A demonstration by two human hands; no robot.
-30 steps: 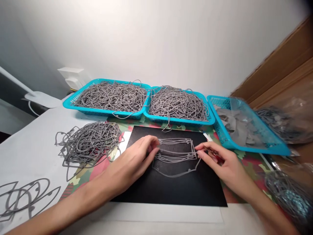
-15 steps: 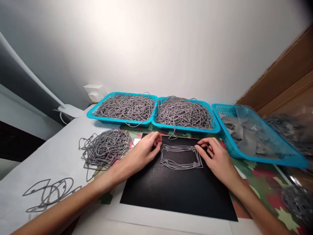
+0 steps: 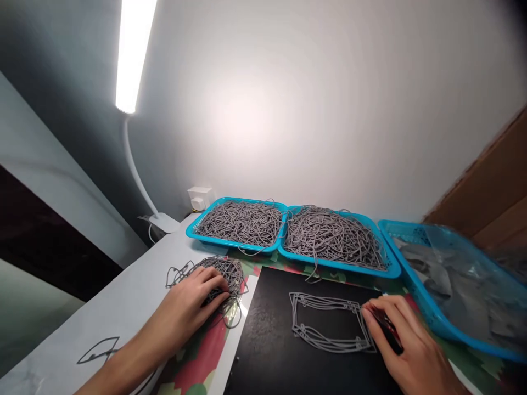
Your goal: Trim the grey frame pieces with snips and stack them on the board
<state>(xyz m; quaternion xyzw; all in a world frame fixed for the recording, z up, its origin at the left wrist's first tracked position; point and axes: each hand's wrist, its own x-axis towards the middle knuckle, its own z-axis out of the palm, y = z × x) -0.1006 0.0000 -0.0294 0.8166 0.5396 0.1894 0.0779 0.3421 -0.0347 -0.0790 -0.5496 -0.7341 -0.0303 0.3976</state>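
Observation:
My left hand (image 3: 201, 296) is at the loose pile of grey rubber gaskets (image 3: 233, 274) on the left, its thumb and fingers curled around some of the thin loops. On the black mat (image 3: 263, 351) lies a set of grey gaskets (image 3: 327, 300) laid out as a rough rectangle, with curved strands along the top and bottom. My right hand (image 3: 399, 334) is closed around a small black-and-red tool (image 3: 389, 332), mostly hidden by the fingers. Its fingertips are beside the top right corner of the rectangle.
Two blue baskets (image 3: 236, 247) heaped with grey gaskets stand against the wall. A third blue basket (image 3: 428, 312) at right holds flat grey pieces and clear plastic. A lit lamp (image 3: 134, 60) rises at left. Another gasket (image 3: 96, 351) lies on the white tabletop.
My left hand has left the rectangle's left corner and moved left onto the loose pile. My right hand stays by the right corner. The view has swung left and up, bringing the lamp in.

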